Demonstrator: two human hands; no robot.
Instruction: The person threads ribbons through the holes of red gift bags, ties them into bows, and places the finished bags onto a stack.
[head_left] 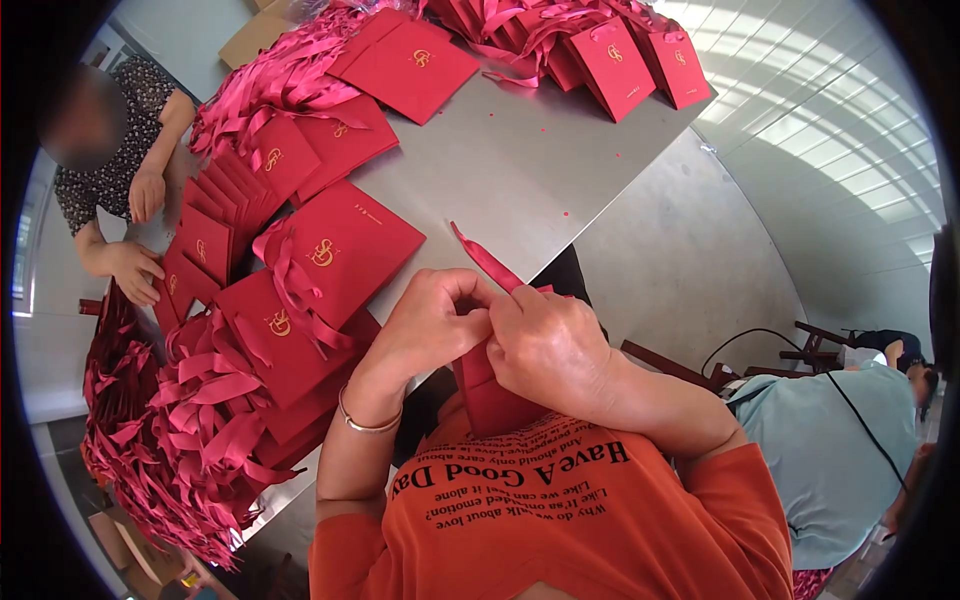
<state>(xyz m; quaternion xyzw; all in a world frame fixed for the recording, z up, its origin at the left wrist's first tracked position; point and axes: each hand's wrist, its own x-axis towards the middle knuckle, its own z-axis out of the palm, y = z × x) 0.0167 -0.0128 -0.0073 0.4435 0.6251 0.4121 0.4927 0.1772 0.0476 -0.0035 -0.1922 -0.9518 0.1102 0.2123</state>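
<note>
Close to my chest, both hands are together over a red paper bag (490, 402), which is partly hidden behind them. My left hand (425, 325), with a bracelet on its wrist, has its fingers curled, thumb and fingertips meeting beside the other hand; what they pinch is hidden. My right hand (550, 345) is closed round a red ribbon (485, 252), whose free end sticks out beyond the fingers toward the table. Just past my hands, red bags with gold lettering (345, 240) and loose ribbons lie on the metal table (520, 160).
A co-worker (120, 150) at the left has both hands by a row of red bags (215, 215). Piled ribbons (180, 420) hang at the lower left. More bags (610, 65) stand at the far edge. Another person (820, 450) sits at the right near a dark cable.
</note>
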